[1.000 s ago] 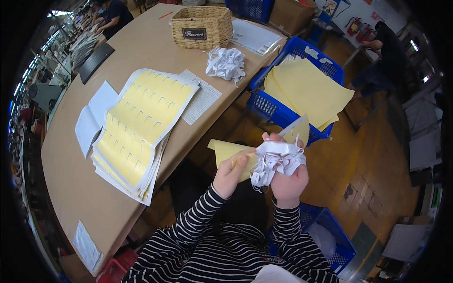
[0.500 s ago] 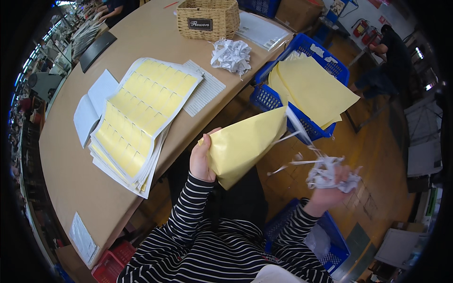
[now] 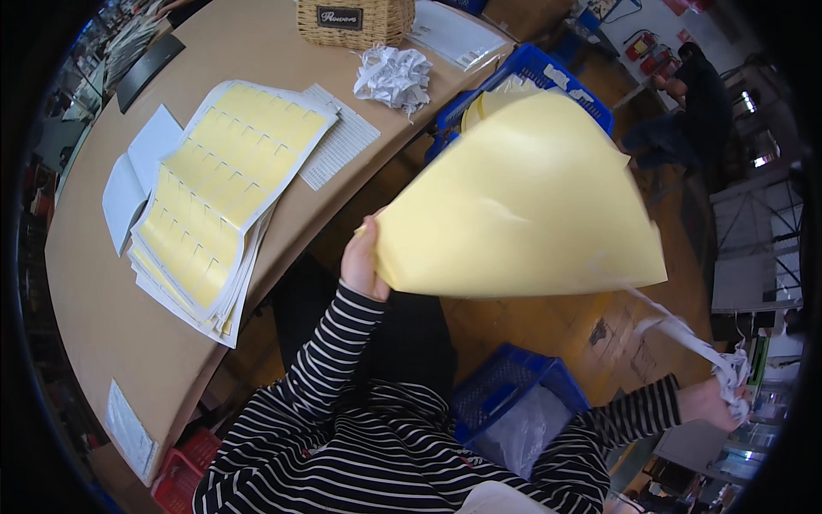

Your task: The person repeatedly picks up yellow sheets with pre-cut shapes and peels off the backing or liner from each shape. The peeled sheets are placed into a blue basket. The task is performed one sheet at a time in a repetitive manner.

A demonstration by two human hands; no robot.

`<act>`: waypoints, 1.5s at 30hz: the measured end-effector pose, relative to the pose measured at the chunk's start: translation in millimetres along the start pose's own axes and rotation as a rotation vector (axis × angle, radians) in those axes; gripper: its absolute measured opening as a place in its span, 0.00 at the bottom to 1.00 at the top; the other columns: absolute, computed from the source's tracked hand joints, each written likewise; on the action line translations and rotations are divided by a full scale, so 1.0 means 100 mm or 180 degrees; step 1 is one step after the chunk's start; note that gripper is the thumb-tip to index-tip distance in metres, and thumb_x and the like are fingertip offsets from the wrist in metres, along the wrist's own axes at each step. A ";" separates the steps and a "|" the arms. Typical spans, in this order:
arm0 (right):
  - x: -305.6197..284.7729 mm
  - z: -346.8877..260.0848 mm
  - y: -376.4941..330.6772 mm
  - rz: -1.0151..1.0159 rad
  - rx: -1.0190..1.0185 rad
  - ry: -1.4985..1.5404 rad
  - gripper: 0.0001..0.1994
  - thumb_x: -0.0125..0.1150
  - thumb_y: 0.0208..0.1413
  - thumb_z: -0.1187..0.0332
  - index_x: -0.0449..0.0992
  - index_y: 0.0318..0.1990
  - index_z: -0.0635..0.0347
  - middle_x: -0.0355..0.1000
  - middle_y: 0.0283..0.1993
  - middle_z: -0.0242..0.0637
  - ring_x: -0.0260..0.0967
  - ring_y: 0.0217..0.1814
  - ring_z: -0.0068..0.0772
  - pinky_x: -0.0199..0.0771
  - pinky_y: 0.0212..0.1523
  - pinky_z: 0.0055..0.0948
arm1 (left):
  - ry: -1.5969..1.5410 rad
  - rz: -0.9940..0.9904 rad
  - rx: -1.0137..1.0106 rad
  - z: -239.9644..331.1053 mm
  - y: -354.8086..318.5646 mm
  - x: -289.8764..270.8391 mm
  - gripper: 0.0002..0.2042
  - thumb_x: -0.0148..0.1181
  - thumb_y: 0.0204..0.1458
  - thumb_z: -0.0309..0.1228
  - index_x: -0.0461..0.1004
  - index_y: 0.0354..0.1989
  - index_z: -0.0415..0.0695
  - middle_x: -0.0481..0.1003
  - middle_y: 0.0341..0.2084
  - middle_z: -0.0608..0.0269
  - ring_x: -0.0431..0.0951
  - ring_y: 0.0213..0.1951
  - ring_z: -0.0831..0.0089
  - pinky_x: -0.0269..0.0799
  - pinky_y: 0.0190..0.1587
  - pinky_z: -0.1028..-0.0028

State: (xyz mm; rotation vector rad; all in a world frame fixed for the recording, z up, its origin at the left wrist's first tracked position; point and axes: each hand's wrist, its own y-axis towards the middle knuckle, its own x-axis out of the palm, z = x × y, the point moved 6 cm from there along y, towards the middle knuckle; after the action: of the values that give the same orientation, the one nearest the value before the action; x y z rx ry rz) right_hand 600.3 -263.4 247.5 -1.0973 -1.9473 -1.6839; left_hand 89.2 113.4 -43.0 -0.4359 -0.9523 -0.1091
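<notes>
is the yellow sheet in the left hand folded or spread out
Spread out. The yellow sheet fans wide and curved from the left hand, with no crease showing.

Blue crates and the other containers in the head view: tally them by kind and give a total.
Blue plastic crates: 2, one beside the table holding yellow sheets, one on the floor under the person's arms.
Wicker baskets: 1, on the table.
Red crates: 1, at the lower edge.
Total: 4 containers.
</notes>
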 end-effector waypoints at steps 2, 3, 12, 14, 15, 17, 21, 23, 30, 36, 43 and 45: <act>-0.08 -0.17 0.31 0.0219 0.0048 -0.0352 0.09 0.50 0.49 0.64 0.69 0.31 0.60 0.63 0.29 0.42 0.60 0.29 0.41 0.62 0.42 0.46 | 0.0066 0.0249 -0.0079 -0.15 -0.07 -0.48 0.22 0.36 0.68 0.41 0.65 0.57 0.36 0.72 0.52 0.53 0.74 0.53 0.64 0.69 0.57 0.67; -0.07 -0.18 0.45 0.0288 0.0122 -0.0515 0.09 0.51 0.49 0.64 0.70 0.31 0.61 0.63 0.29 0.43 0.60 0.29 0.41 0.62 0.42 0.47 | 0.0098 0.0455 -0.0128 -0.30 -0.14 -0.71 0.22 0.35 0.68 0.41 0.66 0.57 0.36 0.72 0.52 0.54 0.74 0.53 0.64 0.69 0.57 0.67; 0.84 0.44 -0.27 -0.0381 -0.0643 -0.0965 0.15 0.49 0.53 0.63 0.73 0.35 0.69 0.71 0.36 0.53 0.70 0.42 0.51 0.66 0.54 0.57 | 0.0735 0.2161 -0.0058 -0.73 -0.67 -2.38 0.18 0.41 0.67 0.41 0.70 0.52 0.41 0.76 0.46 0.59 0.76 0.48 0.64 0.72 0.53 0.65; 1.13 0.78 -0.66 -0.0865 -0.0248 -0.0757 0.15 0.47 0.56 0.64 0.71 0.41 0.68 0.69 0.43 0.53 0.68 0.49 0.50 0.64 0.58 0.54 | 0.1190 0.2009 0.0435 -0.55 -0.69 -2.42 0.17 0.43 0.67 0.39 0.70 0.54 0.40 0.75 0.47 0.59 0.75 0.49 0.66 0.71 0.55 0.66; 1.13 1.10 -1.06 -0.0986 0.0569 -0.0690 0.16 0.45 0.59 0.64 0.68 0.48 0.67 0.67 0.49 0.53 0.65 0.53 0.49 0.62 0.61 0.51 | 0.1229 0.1828 0.0534 -0.51 -0.68 -2.38 0.17 0.44 0.66 0.37 0.69 0.54 0.39 0.75 0.46 0.58 0.75 0.49 0.67 0.70 0.55 0.68; 1.00 1.71 -2.33 -0.0656 0.2649 0.0129 0.20 0.40 0.65 0.65 0.63 0.60 0.64 0.62 0.61 0.51 0.60 0.63 0.46 0.57 0.67 0.44 | 0.1273 0.1482 0.0657 -0.49 -0.64 -2.27 0.17 0.44 0.66 0.35 0.68 0.55 0.37 0.74 0.48 0.56 0.73 0.51 0.68 0.67 0.58 0.70; 1.04 2.37 -5.05 -0.4419 0.2823 -0.2670 0.19 0.53 0.55 0.69 0.70 0.55 0.59 0.64 0.61 0.45 0.60 0.63 0.47 0.61 0.61 0.42 | 0.1362 0.1324 0.0659 -0.52 -0.52 -2.14 0.17 0.44 0.66 0.36 0.69 0.54 0.36 0.74 0.47 0.57 0.74 0.49 0.69 0.68 0.56 0.70; 1.06 2.00 -5.67 -0.5476 0.2049 -0.3138 0.19 0.59 0.50 0.71 0.73 0.52 0.57 0.65 0.61 0.42 0.60 0.63 0.47 0.63 0.58 0.41 | 0.1336 0.1490 0.0467 -0.54 -0.48 -2.21 0.16 0.44 0.66 0.36 0.70 0.53 0.36 0.75 0.46 0.57 0.75 0.48 0.69 0.69 0.55 0.70; 0.75 1.43 -5.45 -0.5454 0.3555 -0.3100 0.13 0.60 0.50 0.70 0.76 0.45 0.55 0.74 0.46 0.37 0.69 0.50 0.39 0.65 0.53 0.38 | 0.1361 0.1637 0.0110 -0.69 -0.50 -2.40 0.15 0.45 0.66 0.35 0.71 0.50 0.36 0.76 0.43 0.57 0.76 0.45 0.70 0.70 0.53 0.71; 0.78 1.80 -5.25 -0.4826 0.3048 -0.3224 0.17 0.58 0.49 0.73 0.73 0.50 0.58 0.71 0.49 0.41 0.68 0.50 0.46 0.67 0.51 0.40 | 0.1451 0.1555 0.0042 -0.72 -0.48 -2.30 0.16 0.46 0.66 0.36 0.71 0.51 0.36 0.76 0.42 0.58 0.76 0.45 0.70 0.70 0.53 0.72; 0.55 1.73 -5.56 -0.5372 0.3581 -0.3450 0.16 0.61 0.49 0.72 0.73 0.48 0.58 0.69 0.49 0.41 0.68 0.50 0.46 0.68 0.50 0.39 | 0.1424 0.1609 0.0024 -0.70 -0.54 -2.35 0.15 0.47 0.65 0.36 0.71 0.50 0.36 0.76 0.42 0.59 0.76 0.44 0.70 0.70 0.53 0.71; 0.47 1.71 -5.55 -0.5608 0.3809 -0.3363 0.16 0.62 0.48 0.71 0.73 0.47 0.59 0.68 0.49 0.41 0.68 0.50 0.47 0.68 0.50 0.39 | 0.1359 0.1642 -0.0054 -0.76 -0.56 -2.38 0.15 0.47 0.65 0.36 0.71 0.49 0.36 0.76 0.42 0.58 0.76 0.44 0.70 0.70 0.53 0.71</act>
State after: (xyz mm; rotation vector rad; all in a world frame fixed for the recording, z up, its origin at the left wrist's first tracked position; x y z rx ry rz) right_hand 202.2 -85.1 -138.2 0.7395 -3.9473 0.6413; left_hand -6.2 8.2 -255.8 -0.6319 -0.4003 0.2510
